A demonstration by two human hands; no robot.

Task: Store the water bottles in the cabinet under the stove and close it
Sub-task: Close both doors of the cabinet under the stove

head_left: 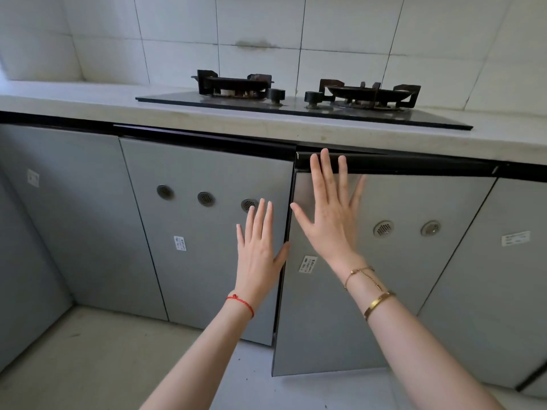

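Under the two-burner gas stove (302, 96) are two grey cabinet doors with round vents. The left door (189, 232) lies flush with the cabinet front. The right door (399, 261) stands slightly ajar, its left edge sticking out toward me. My left hand (260, 247) lies flat with fingers spread on the left door near its right edge. My right hand (331, 214) is pressed flat on the right door, fingertips at its black top rim. Both hands hold nothing. No water bottles are in view; the cabinet's inside is hidden.
A pale stone countertop (88, 105) runs above the cabinets against a white tiled wall (266, 31). More grey doors flank the pair, at far left (68, 208) and far right (488, 291). The light floor (103, 365) lies below.
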